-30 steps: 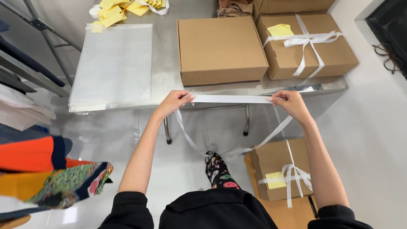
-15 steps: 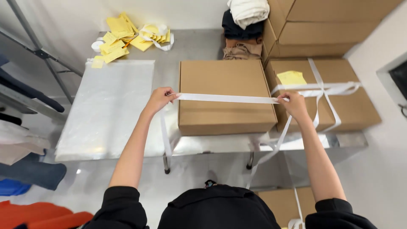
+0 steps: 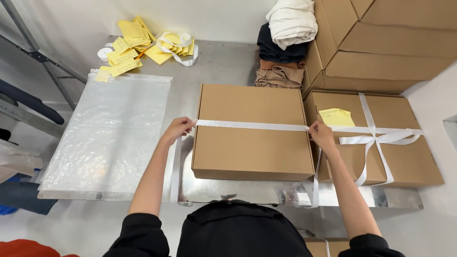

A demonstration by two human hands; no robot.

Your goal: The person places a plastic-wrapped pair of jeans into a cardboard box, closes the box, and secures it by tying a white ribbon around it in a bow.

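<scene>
Both hands had moved the white ribbon [image 3: 250, 125] farther across the brown box [image 3: 252, 143] on the bench [image 3: 223, 66]. Left hand [image 3: 177, 130] pinched one end at the box's left edge; right hand [image 3: 322, 135] pinched the other at its right edge. Another tied box [image 3: 404, 162] sat just right.
</scene>
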